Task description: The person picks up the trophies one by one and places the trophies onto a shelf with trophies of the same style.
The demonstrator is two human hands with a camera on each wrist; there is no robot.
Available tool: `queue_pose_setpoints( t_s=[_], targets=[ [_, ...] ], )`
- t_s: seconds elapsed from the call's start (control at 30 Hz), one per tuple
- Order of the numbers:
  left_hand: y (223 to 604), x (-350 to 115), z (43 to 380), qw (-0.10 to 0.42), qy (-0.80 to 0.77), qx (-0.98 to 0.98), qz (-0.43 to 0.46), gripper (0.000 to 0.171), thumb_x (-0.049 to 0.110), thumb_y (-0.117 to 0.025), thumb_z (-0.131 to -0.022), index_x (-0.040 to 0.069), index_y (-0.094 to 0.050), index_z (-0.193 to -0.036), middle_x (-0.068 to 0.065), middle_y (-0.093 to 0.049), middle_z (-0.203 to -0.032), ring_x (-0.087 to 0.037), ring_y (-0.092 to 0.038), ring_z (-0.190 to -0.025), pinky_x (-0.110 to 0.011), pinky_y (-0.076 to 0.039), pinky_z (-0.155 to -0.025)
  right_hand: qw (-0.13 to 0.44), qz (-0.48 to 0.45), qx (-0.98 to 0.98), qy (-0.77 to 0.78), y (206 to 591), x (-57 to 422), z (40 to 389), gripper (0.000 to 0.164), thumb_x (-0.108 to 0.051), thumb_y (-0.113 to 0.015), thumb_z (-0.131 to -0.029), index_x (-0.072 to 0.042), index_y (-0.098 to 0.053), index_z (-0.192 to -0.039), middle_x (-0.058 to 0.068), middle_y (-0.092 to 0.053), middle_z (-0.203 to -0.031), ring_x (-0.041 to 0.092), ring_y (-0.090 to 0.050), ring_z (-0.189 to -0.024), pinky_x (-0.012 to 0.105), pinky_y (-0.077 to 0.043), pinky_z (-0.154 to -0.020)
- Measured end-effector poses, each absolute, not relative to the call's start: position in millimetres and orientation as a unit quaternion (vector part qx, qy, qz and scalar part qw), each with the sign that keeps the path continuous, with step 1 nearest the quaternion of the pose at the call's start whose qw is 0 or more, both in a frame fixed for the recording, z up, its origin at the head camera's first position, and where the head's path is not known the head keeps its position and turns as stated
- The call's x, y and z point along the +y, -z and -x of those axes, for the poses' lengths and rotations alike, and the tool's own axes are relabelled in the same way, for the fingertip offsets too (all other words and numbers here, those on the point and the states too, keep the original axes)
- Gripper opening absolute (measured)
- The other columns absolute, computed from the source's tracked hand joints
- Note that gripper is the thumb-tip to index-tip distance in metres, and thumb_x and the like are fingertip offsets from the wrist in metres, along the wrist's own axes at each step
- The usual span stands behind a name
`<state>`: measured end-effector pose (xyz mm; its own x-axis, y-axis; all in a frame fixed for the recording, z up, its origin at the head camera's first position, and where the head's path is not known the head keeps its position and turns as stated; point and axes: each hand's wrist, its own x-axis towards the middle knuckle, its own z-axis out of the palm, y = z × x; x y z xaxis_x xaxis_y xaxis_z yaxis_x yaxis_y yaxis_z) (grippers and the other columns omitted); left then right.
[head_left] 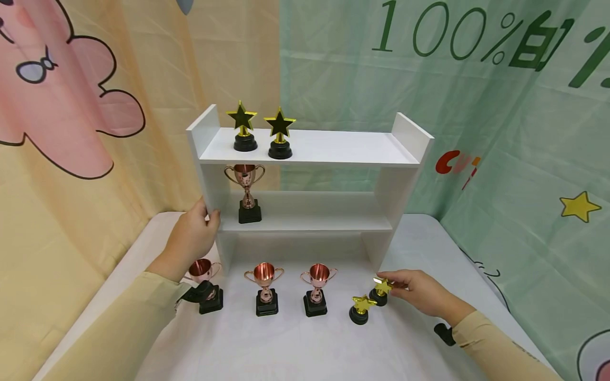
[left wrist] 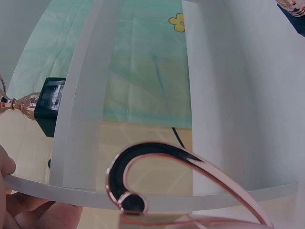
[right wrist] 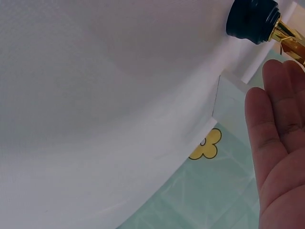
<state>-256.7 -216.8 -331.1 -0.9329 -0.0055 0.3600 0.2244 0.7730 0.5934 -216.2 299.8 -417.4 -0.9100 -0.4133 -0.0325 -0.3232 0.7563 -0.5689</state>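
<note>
My left hand grips the front edge of the left side panel of a white shelf unit; its fingers also show in the left wrist view. On the right, my right hand pinches the star of a small gold star trophy with a black round base, beside the shelf's right foot. In the right wrist view the thumb is hidden. Another gold star trophy stands just in front. A rose-gold cup trophy is partly hidden behind my left forearm.
Two star trophies stand on the top shelf, at the left. A cup trophy stands on the middle shelf's left end. Two more cups, a left one and a right one, stand before the unit on the white table. Curtains surround it.
</note>
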Motion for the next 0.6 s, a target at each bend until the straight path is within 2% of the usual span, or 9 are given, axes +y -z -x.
queue_pose_setpoints(
  t_s=[0.3, 0.6],
  targets=[
    [331.2, -216.3, 256.9, 0.176, 0.328, -0.926, 0.060, 0.049, 0.027, -0.045, -0.111, 0.004, -0.044, -0.155, -0.030, -0.057, -0.148, -0.054, -0.064, -0.124, -0.069, -0.050, -0.100, 0.071, 0.207, 0.933, 0.284, 420.3, 302.4, 218.7, 0.042, -0.010, -0.073, -0.097, -0.016, -0.070, -0.139, 0.007, -0.073, -0.134, 0.021, -0.072, -0.114, 0.025, -0.058, -0.090],
    [330.5, -216.4, 256.6, 0.178, 0.326, -0.926, 0.064, 0.049, 0.028, -0.044, -0.111, 0.004, -0.045, -0.154, -0.030, -0.058, -0.148, -0.054, -0.065, -0.123, -0.069, -0.050, -0.099, 0.074, 0.206, 0.931, 0.292, 421.0, 301.9, 218.8, 0.042, -0.009, -0.071, -0.098, -0.015, -0.069, -0.140, 0.010, -0.072, -0.136, 0.028, -0.072, -0.119, 0.035, -0.061, -0.093]
  ],
)
